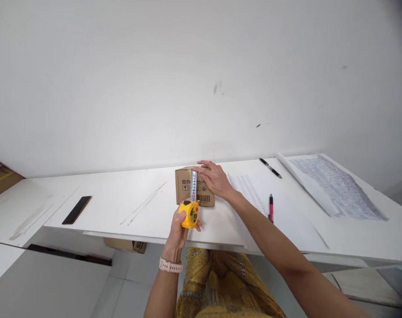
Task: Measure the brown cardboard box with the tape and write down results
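1. Tape (189, 215), yellow-cased, sits in my left hand (178, 226), fingers closed round its side; it is between the box and the table's near edge.
2. Blade (193, 187) runs out of the case over the box's printed top, away from me, numbers facing up.
3. Box (182, 191), brown cardboard, rests by the table's far edge, about midway along it.
4. Right hand (218, 181) reaches over the box's right side, fingers nearly straight, tips at the blade's far end; I cannot tell whether they pinch it or only press.
5. Pink strap (170, 266) circles my left wrist.
6. Printed sheet (249, 187) lies right of the box, partly under my right forearm, towards the table's near edge.
7. Red pen (271, 206) lies just right of those printed columns.
8. Black pen (270, 168) lies by the table's far edge, right of my hand.
9. Written sheet (336, 185) covers much of the table's far right corner.
10. Dark slab (77, 210) lies by the near left corner of the table (108, 198).
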Demonstrator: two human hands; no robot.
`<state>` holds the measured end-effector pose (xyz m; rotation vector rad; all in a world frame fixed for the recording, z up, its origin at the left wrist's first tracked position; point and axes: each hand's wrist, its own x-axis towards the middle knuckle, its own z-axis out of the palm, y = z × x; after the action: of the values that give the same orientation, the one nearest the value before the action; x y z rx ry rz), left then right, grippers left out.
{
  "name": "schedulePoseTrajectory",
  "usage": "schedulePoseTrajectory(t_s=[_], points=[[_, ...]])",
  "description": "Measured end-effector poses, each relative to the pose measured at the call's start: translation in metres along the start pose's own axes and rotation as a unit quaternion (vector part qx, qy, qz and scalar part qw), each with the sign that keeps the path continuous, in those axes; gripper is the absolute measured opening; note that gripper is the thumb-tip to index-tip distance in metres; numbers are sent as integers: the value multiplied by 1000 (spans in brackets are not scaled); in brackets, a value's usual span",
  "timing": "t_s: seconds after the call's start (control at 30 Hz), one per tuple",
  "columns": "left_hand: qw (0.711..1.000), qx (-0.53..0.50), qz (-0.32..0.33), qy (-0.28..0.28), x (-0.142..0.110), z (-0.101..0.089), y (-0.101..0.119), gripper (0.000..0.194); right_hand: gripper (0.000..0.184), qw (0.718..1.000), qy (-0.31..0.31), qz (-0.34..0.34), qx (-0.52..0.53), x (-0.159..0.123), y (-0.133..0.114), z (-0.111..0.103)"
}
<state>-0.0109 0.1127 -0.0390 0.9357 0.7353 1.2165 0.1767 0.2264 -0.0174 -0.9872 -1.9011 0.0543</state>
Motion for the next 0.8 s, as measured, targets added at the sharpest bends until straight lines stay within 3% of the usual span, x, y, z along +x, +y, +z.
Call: schedulePoseTrajectory(t_s=[0.2,0.43,0.8], points=[[999,32,-3,1,-9,3,-20,70,40,1000,-20,23,7,4,2,-4],[998,54,-8,15,-9,-12,-39,71,40,999,-25,30,20,6,10,1],[999,46,-18,7,-3,-13,-41,70,39,999,-22,42,23,5,8,-2]])
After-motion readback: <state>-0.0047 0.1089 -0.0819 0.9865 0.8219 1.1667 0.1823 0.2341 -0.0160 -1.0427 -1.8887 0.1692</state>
